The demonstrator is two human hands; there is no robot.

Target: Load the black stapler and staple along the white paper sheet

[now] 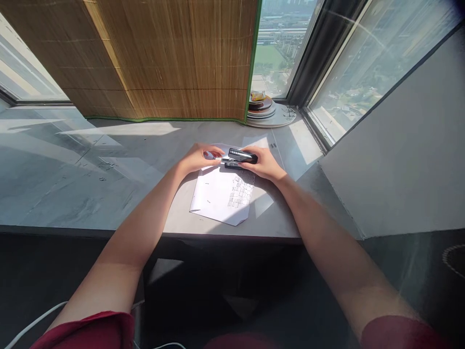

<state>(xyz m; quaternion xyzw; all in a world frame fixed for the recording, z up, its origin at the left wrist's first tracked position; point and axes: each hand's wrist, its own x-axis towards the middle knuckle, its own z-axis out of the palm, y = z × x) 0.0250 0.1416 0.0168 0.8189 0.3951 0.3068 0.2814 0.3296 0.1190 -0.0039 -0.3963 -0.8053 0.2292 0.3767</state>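
Note:
My right hand point(264, 162) grips a black stapler point(242, 156) from its right end, fingers on top and thumb below. The stapler's top arm is lifted away from its base, and a metal part shows between them. My left hand point(201, 157) is closed in a pinch at the left end of the stapler. What lies between those fingertips is too small to make out. Beneath both hands, white paper point(221, 194) with dark print on its right side lies on the grey marble-look sill point(145, 174).
A bamboo blind point(174, 58) hangs behind the sill. Several stacked plates point(261, 112) stand in the back corner by the window point(279, 48). At the right rises a white wall point(403, 140). The sill's front edge point(232, 236) drops to a dark area below.

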